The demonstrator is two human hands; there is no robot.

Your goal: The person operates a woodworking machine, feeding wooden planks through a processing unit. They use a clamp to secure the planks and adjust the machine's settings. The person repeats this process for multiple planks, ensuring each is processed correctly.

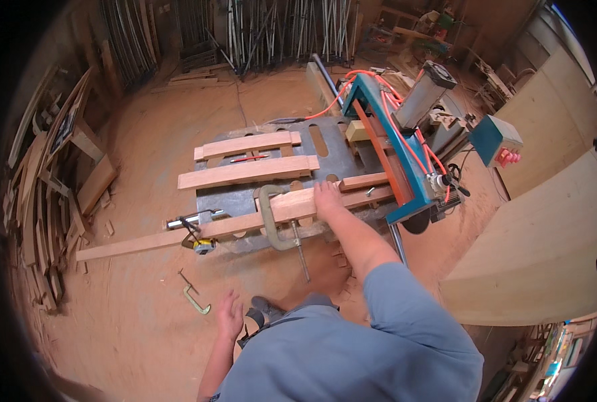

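My right hand [327,199] rests on the right end of a short wooden board [291,203], its fingers curled over the top. The board lies along a long wooden strip [134,245] that sticks out past the metal table's left side. A large C-clamp [266,218] sits around both pieces just left of my hand, its screw hanging down at the front. My left hand [230,315] hangs beside my body with loose, slightly parted fingers and nothing in it. On the table's left front edge is a yellow and black tape measure [204,246].
Two wooden boards [248,173] and a red pencil [250,159] lie on the slotted metal table [211,199]. To the right stands a teal machine frame [405,147] with orange hoses and a control box [496,141]. Another C-clamp [194,299] lies on the dusty floor. Timber leans at left.
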